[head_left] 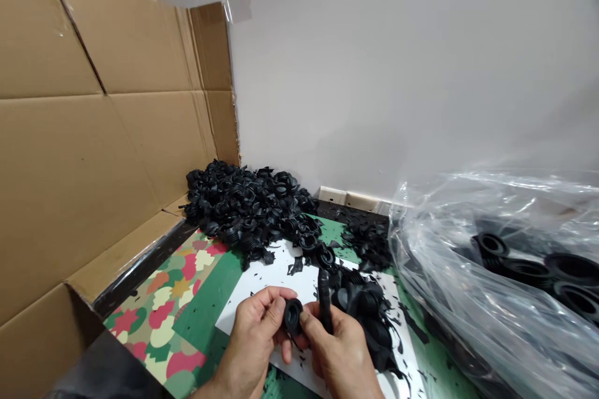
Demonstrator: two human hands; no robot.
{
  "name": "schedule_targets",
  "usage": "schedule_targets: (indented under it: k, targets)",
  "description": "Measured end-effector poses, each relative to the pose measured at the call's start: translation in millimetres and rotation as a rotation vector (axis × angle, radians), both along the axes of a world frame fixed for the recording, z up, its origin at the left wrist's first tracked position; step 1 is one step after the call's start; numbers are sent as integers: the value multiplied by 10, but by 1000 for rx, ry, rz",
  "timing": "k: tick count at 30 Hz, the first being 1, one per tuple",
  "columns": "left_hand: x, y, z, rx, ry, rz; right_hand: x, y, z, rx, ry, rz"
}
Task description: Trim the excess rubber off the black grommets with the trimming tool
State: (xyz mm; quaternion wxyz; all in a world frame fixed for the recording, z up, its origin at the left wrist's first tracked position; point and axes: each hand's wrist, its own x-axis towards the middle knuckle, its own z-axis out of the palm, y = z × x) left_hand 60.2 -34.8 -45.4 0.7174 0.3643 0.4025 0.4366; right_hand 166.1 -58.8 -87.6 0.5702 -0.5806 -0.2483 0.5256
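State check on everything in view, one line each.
Left hand: closed on black ring
Right hand: at ring, also gripping black tool
Black ring: held between both hands, hollow side showing
Black tool: roughly upright, type unclear
Plastic bag: crumpled, black parts inside
Cardboard: standing, creased, taped
Parts heap: loose, piled
White sheet: flat, partly covered, scraps on it

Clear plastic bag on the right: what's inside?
Black rubber rings, several with round openings showing; at least one has a ribbed side. Folds and glare on the clear plastic bag hide the lower contents, so no full count.
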Motion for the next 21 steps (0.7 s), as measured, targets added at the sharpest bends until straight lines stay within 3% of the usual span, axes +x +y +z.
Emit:
schedule_targets:
  k: [13, 21]
  targets:
    - [-10, 47, -18, -58, -72, -6, -3, 18, -8, 0, 163, 23]
    - [-12, 8, -44, -44, -53, -21, -30, 16, 164, -61, 232, -6]
